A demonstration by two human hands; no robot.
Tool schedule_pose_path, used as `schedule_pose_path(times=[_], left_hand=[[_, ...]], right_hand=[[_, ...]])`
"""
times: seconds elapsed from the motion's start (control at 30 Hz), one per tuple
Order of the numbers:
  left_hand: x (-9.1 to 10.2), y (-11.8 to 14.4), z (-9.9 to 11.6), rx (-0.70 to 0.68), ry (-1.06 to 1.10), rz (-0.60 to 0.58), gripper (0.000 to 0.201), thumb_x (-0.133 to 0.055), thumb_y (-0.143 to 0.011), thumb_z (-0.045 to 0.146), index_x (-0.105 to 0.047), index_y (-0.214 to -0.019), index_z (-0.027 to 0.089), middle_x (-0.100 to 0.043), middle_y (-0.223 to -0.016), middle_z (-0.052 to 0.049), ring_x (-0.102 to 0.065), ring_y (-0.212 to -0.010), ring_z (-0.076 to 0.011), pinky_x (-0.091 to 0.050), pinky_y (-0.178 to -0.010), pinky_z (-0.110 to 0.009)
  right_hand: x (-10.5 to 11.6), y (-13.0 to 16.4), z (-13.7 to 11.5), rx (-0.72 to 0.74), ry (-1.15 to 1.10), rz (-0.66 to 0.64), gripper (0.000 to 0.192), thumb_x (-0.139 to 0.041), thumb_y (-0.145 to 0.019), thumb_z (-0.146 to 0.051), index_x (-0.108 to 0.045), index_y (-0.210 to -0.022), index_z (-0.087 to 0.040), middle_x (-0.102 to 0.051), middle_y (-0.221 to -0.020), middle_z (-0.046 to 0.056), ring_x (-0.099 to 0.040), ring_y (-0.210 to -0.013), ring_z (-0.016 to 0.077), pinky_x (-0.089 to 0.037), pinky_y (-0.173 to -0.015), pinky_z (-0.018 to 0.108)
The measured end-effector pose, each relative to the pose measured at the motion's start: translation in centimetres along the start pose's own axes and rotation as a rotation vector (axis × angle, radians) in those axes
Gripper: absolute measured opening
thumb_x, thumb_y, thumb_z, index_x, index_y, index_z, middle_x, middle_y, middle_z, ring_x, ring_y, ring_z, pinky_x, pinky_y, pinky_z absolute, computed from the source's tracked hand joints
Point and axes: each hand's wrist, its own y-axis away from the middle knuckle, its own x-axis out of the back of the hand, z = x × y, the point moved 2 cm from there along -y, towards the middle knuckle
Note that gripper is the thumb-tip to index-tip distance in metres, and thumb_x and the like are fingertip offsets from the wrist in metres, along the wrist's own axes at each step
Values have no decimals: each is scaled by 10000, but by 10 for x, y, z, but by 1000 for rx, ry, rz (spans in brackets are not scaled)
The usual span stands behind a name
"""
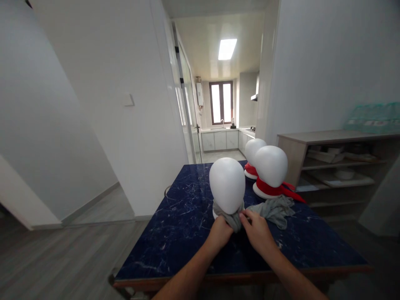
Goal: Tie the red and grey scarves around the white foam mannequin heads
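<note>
A white foam mannequin head (227, 184) stands on the dark blue marble table (175, 233), facing away from me. A grey scarf (271, 208) wraps its neck and trails off to the right across the table. My left hand (220, 233) and my right hand (256, 230) both pinch the scarf's bunched cloth just below the head's base, close together. Behind to the right stand two more white heads, the nearer one (271, 166) and the farther one (253, 151), each with a red scarf (281, 191) tied at the neck.
A wooden shelf unit (337, 166) with dishes stands right of the table. White walls flank a doorway into a kitchen (221, 133) straight ahead. Grey wood floor (62, 258) lies open at left. The table's front edge (243, 277) is near my forearms.
</note>
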Motion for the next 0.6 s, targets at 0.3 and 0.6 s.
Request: schedule_pose_path(times=[0.3,0.6], left_hand=[[-12,3,-26,141,-96,180,165,-624,-862,174,-761,-946,136,-798,-977,-118,-724,-914,-257,-571,-893,-364],[1,2,-13,298,63,252,327,-746,-723,162,-816,-1042,152,-824,-1048,-103,-747,-981,-318,-549,-889,-383]], right_hand=[[-16,-4,-13,-96,-239,-175,289,-753,-795,-326,-756,-1036,-167,-795,-956,73,-715,-896,261,-507,-769,311],[-8,-23,4,-72,199,-96,247,-584,-784,-62,-542,-968,-220,-670,-752,4,-635,-694,194,-290,-610,278]])
